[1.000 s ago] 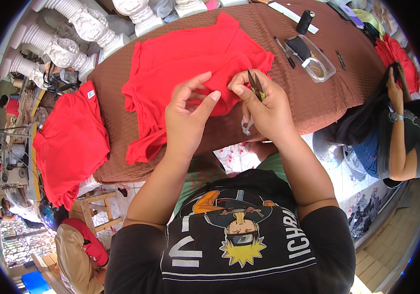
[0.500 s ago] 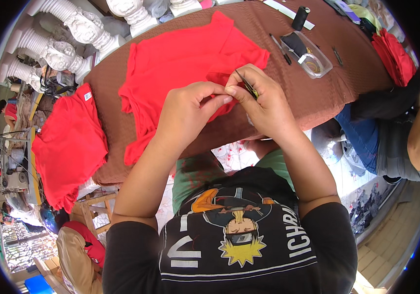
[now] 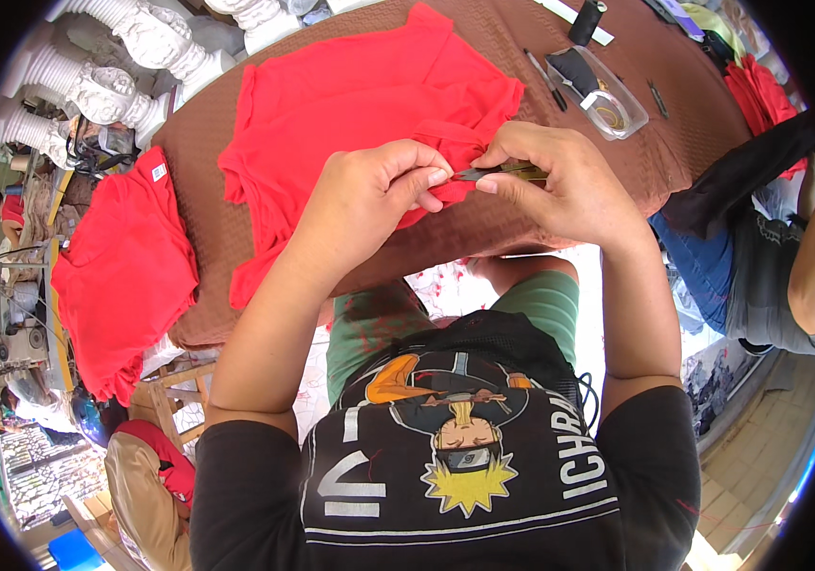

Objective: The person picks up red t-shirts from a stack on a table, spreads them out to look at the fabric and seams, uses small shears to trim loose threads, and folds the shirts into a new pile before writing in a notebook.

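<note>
At the left, a stack of red cloth [image 3: 127,276] still hangs over the table edge, while the red garment [image 3: 331,119] remains spread on the brown-covered table [image 3: 655,171], beyond and beneath the hands. The left hand [image 3: 371,186] keeps thumb and forefinger pinched by its near edge, the pinched bit too small to tell. The snips [image 3: 476,174], upright half a second ago, now point left toward those fingertips, gripped by the right hand [image 3: 574,181], which has moved rightward.
</note>
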